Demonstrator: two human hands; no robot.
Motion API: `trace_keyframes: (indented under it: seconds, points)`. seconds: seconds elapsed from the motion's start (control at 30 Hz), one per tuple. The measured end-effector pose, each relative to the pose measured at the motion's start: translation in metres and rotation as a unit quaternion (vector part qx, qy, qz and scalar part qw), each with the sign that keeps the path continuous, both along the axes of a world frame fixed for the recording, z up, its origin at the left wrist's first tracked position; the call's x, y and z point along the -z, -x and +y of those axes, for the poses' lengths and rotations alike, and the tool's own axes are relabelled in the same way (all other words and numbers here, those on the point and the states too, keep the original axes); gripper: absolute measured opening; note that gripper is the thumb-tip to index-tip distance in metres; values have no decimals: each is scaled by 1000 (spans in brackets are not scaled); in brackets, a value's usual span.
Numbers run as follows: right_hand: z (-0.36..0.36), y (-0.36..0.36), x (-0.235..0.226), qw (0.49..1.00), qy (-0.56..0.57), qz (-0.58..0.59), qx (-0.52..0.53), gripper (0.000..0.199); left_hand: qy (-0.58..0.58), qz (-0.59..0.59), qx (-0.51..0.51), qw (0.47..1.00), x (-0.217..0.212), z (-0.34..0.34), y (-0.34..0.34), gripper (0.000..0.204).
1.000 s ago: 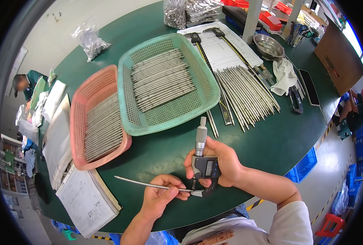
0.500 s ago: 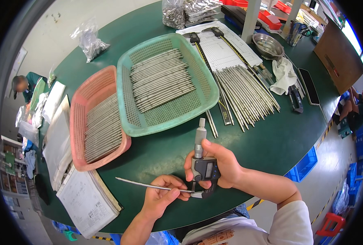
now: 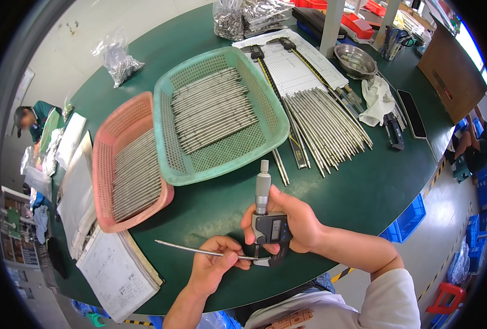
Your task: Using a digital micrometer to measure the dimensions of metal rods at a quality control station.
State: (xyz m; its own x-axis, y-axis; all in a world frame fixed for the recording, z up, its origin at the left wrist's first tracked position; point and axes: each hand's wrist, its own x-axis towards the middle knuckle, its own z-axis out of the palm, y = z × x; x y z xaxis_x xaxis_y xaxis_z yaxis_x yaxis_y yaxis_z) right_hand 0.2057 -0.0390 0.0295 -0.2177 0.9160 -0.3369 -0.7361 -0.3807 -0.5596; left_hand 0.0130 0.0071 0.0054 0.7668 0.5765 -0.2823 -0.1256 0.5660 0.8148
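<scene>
My right hand (image 3: 294, 220) is closed round a digital micrometer (image 3: 272, 227), its thimble pointing up and away from me. Between thumb and fingers, my left hand (image 3: 217, 261) pinches a thin metal rod (image 3: 186, 248) that sticks out to the left. The rod's right end sits at the micrometer's measuring gap, by the anvil; whether both faces touch it I cannot tell. Beyond my hands, a green plastic basket (image 3: 221, 164) holds a layer of similar rods. A pink basket (image 3: 104, 181) to its left holds more. Loose rods (image 3: 328, 131) lie side by side on the table at the right.
Two calipers (image 3: 284, 43) rest on paper sheets (image 3: 304, 71). A metal bowl (image 3: 356, 60), a white cloth (image 3: 379, 101) and a phone (image 3: 412, 114) lie far right. A document folder (image 3: 117, 274) is near left on the green table (image 3: 199, 211). Another person (image 3: 35, 120) sits far left.
The whole view has shifted slightly. My hands keep their grips on the micrometer and the rod, with the rod's end still at the gap.
</scene>
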Motion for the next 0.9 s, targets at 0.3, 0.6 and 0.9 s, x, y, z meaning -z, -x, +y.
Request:
trace_keyframes:
  seconds: [0.3,0.6,0.9]
  points:
    - [1,-4,2,1000,9,2,-11,56,-8,-46,10,999,-1,5,2,20]
    - [1,-3,2,1000,5,4,-18,61,-12,-20,20,1000,0,4,1,20]
    - [0,-2,5,999,-17,-22,-29,56,-16,-36,28,999,2,4,1,21]
